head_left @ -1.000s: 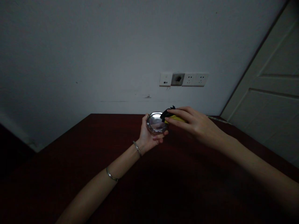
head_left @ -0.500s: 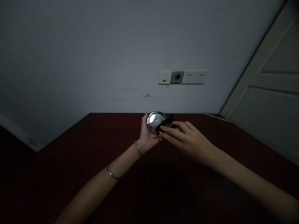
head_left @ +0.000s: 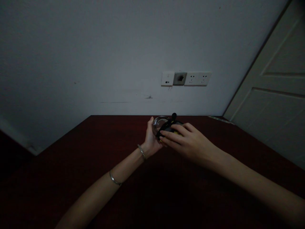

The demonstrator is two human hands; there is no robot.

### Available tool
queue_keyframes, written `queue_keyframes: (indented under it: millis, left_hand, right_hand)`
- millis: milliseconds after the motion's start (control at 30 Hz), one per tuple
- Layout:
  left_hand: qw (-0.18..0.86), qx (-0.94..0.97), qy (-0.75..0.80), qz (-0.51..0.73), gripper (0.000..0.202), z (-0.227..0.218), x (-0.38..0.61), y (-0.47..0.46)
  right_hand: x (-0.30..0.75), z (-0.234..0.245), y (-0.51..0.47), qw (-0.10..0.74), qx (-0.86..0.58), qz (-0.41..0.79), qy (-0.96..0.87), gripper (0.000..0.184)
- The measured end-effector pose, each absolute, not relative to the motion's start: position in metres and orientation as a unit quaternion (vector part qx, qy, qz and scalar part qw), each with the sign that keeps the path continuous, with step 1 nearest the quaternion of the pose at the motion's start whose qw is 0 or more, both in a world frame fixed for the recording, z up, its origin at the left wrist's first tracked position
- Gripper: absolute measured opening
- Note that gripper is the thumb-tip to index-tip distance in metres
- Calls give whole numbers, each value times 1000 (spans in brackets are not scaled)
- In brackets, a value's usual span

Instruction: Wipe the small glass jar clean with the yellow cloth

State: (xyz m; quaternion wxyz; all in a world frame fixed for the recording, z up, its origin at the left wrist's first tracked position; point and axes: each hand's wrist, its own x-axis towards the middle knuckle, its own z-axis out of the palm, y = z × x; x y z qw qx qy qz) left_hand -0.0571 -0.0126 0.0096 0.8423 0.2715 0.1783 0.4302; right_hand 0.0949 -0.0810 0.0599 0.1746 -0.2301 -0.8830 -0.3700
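Note:
My left hand grips a small round shiny metal dish from the left, held up above the dark red table. My right hand is closed on a black and yellow cloth and presses it against the dish's face, hiding most of the dish. Both wrists reach forward from the bottom of the view; the left one wears two thin bracelets.
A white wall stands behind the table, with a row of sockets and a switch above its far edge. A pale panelled door is at the right. The room is dim.
My right hand has dropped and slid left with the cloth, from the dish's upper right edge across its face. The dish, once plainly showing, is now mostly covered.

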Motion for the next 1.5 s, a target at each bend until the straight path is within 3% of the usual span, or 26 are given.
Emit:
queue_keyframes:
  millis: [200, 1000, 1500]
  left_hand:
    - [827, 345, 158, 414, 61, 1, -55, -12]
    - [800, 429, 184, 378, 74, 3, -57, -21]
    - [807, 447, 138, 360, 84, 16, -74, -23]
  right_hand:
    - [97, 62, -81, 166, -219, -379, -884, 27]
    - [115, 76, -72, 183, -245, -407, -861, 32]
    - [127, 72, -83, 213, -276, -338, -874, 36]
